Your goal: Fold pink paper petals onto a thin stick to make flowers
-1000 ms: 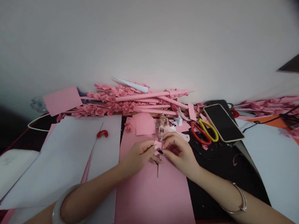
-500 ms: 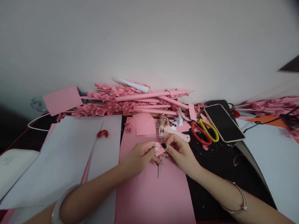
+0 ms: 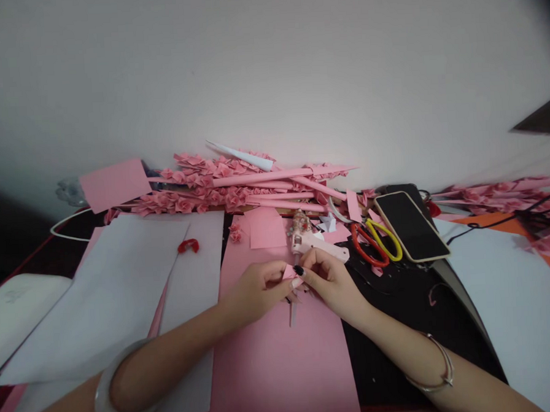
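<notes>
Between my two hands is a small folded piece of pink paper [image 3: 289, 271]. My left hand [image 3: 256, 291] pinches it with thumb and fingers from the left. From the right, my right hand [image 3: 329, 281] grips its edge, the dark-nailed thumb pressing on top. Fingers cover much of the paper, so its exact shape is hidden. Under the hands lies a large pink sheet [image 3: 283, 365], with a narrow pale strip [image 3: 293, 314] on it. Just beyond my right hand rests a pale pink glue gun [image 3: 320, 243].
Red-and-yellow-handled scissors [image 3: 377, 243] and a phone [image 3: 413, 226] lie at right. White sheets [image 3: 104, 289] with a red curved piece [image 3: 188, 245] cover the left. Pink paper flower stems [image 3: 228, 196] are piled along the wall. Small pink squares [image 3: 267, 228] lie behind the hands.
The fingers have shifted on the pink paper; my left thumb has moved slightly down and right, and less of the paper shows. Everything else stays put.
</notes>
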Demonstrator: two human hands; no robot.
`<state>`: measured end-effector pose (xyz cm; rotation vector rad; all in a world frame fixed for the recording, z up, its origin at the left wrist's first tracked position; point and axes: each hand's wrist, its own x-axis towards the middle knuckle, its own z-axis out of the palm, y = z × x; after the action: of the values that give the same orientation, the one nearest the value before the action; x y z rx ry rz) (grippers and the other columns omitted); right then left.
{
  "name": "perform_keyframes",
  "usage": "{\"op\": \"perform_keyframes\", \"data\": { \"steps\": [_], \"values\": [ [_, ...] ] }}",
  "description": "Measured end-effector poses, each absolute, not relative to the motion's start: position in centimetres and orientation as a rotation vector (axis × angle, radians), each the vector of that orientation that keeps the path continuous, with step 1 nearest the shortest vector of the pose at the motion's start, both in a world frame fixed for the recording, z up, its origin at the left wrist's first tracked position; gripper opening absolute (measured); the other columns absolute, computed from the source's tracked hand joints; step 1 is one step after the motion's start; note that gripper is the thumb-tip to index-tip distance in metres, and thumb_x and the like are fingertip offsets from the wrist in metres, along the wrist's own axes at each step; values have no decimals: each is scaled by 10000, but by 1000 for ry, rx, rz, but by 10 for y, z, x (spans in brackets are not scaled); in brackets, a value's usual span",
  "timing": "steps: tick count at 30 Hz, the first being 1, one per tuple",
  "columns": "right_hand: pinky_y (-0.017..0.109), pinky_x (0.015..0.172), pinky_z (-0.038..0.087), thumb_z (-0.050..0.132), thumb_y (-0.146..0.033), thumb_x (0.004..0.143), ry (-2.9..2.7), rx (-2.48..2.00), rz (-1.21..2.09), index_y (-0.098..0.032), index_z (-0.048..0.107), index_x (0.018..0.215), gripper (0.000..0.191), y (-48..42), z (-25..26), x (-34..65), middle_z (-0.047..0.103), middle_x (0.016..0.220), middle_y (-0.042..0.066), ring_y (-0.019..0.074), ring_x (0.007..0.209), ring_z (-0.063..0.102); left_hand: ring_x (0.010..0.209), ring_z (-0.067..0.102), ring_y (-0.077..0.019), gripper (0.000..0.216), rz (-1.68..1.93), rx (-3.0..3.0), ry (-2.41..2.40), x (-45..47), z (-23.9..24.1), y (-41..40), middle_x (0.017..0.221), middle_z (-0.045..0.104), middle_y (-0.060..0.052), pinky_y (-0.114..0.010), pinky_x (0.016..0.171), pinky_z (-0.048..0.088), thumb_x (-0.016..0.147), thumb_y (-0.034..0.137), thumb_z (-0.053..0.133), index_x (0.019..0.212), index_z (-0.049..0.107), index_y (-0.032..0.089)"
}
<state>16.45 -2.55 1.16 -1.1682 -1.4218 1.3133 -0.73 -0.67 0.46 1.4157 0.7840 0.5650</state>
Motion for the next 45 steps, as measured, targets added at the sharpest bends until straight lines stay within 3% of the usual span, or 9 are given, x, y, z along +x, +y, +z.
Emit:
{"op": "perform_keyframes", "data": {
  "steps": [18, 22, 26, 31, 45],
  "values": [
    [214, 451, 305, 612, -296, 806, -1346, -1218, 1245, -188, 460, 682, 225, -30, 6, 162, 467, 569, -54, 82, 474, 402, 730, 676, -156, 218, 559, 1320, 752, -8, 10, -6, 782, 675, -43, -279, 711, 544, 852, 331, 548, 797, 612, 129],
    [201, 418, 280, 597, -328, 833, -1306, -1159, 1331, -198, 445, 730, 225, -28, 4, 163, 443, 539, -74, 68, 430, 372, 706, 679, -152, 227, 567, 1279, 742, -9, 10, -5, 789, 677, -42, -271, 689, 544, 840, 348, 564, 827, 619, 128],
    [201, 404, 259, 425, -401, 927, -1304, -1094, 1398, -206, 425, 755, 260, -31, 4, 163, 411, 521, -76, 68, 408, 329, 687, 678, -129, 213, 569, 1234, 717, -9, 12, -4, 803, 692, -40, -236, 661, 534, 849, 333, 548, 872, 627, 137],
    [205, 424, 260, 499, -408, 890, -1477, -1121, 1356, -199, 424, 763, 256, -34, 5, 165, 409, 550, -67, 76, 448, 329, 652, 671, -116, 206, 554, 1187, 673, -9, 15, -3, 750, 690, -26, -216, 632, 525, 837, 336, 574, 810, 619, 137],
    [225, 459, 287, 423, -483, 903, -1566, -1171, 1346, -193, 431, 626, 401, -32, 9, 166, 432, 545, -37, 95, 479, 352, 645, 670, -129, 252, 524, 1233, 677, -8, 9, -3, 799, 693, -50, -237, 613, 531, 854, 368, 547, 840, 639, 134]
  ]
}}
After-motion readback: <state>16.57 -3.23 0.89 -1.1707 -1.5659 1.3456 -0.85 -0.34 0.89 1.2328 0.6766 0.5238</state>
